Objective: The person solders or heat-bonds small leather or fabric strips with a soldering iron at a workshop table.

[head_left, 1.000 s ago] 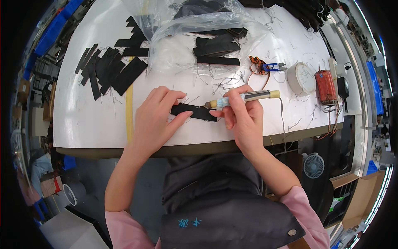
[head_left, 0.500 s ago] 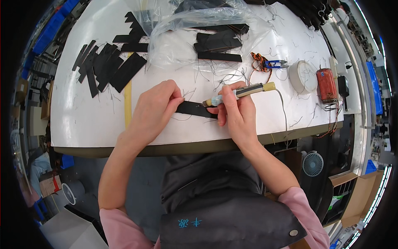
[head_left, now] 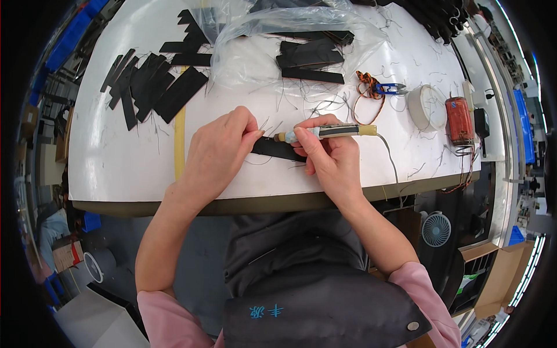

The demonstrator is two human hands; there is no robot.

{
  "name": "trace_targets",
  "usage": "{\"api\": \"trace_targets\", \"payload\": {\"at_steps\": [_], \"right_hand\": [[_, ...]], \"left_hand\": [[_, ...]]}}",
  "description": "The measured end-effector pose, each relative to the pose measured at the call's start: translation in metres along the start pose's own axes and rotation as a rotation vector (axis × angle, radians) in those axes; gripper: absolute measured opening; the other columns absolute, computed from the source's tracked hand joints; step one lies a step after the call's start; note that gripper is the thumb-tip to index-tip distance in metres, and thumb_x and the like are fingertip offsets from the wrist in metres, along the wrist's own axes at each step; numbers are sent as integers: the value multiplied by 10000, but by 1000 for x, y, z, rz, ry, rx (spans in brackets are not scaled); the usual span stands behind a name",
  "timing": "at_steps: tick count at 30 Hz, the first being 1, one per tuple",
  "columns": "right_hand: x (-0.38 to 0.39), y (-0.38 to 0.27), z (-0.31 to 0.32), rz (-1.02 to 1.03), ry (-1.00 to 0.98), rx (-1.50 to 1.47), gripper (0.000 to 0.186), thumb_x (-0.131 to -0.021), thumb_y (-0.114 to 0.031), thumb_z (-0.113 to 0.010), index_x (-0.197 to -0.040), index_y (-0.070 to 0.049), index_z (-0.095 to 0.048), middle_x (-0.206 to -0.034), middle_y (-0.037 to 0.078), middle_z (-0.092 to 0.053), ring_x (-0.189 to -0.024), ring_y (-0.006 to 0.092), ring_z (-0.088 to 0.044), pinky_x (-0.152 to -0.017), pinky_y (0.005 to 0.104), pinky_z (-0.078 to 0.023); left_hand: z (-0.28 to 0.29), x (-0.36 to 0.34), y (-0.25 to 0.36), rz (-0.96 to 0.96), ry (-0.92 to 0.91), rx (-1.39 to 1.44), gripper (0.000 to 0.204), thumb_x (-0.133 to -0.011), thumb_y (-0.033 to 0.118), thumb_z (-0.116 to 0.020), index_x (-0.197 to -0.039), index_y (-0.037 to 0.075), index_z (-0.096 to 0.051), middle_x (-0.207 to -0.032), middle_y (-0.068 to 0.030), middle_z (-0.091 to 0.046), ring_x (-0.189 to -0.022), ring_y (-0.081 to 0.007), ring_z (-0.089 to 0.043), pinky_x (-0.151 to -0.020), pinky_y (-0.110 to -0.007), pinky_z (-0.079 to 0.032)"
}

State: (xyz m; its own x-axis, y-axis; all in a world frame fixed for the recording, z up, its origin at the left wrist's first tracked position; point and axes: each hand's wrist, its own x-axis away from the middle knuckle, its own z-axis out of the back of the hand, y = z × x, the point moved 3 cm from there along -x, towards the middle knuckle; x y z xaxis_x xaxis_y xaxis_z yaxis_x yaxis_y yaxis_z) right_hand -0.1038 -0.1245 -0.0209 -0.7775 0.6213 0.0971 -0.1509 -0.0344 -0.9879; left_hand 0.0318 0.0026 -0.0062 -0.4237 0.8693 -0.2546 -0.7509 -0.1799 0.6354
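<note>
A narrow black fabric strip (head_left: 277,150) lies between my hands near the table's front edge. My left hand (head_left: 220,148) is closed, thumb and forefinger pinching its left end, where thin loose threads stick up. Held in my right hand (head_left: 335,153) is a corded pen-shaped tool (head_left: 365,130), wrapped in tape, with a brownish tip. That tip points left and sits at the strip's upper edge, close to my left fingertips; whether it touches cannot be made out. The lower fingers of my right hand rest by the strip's right end.
More black strips (head_left: 181,93) lie in a heap at the far left. Others (head_left: 313,75) are by a clear plastic bag (head_left: 243,64). To the right are blue thread snips (head_left: 391,89) on an orange-black cord, a white roll (head_left: 428,110) and a red cylinder (head_left: 459,120).
The tool's tip has moved left along the strip, closer to my left fingertips, and its body has turned more level. My left hand keeps its pinch.
</note>
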Motion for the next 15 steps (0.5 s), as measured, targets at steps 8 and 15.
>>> {"api": "trace_targets", "payload": {"at_steps": [8,15], "right_hand": [[0,1,-1,61,37,-4,178,-916,-172,-641,-906,5,-628,-689,31,-644,-460,34,-499,-421,200,-386],[1,4,-2,70,38,-49,229,-910,-195,-650,-821,15,-631,-667,23,-638,-463,31,-513,-423,194,-373]], "left_hand": [[2,0,1,-6,-10,-7,107,-895,63,-581,-873,4,-495,-727,-108,-590,-631,-254,-571,-581,-337,-431],[8,4,4,15,-36,-6,102,-896,60,-576,-878,2,-494,-739,-111,-597,-653,-254,-584,-597,-335,-437]]}}
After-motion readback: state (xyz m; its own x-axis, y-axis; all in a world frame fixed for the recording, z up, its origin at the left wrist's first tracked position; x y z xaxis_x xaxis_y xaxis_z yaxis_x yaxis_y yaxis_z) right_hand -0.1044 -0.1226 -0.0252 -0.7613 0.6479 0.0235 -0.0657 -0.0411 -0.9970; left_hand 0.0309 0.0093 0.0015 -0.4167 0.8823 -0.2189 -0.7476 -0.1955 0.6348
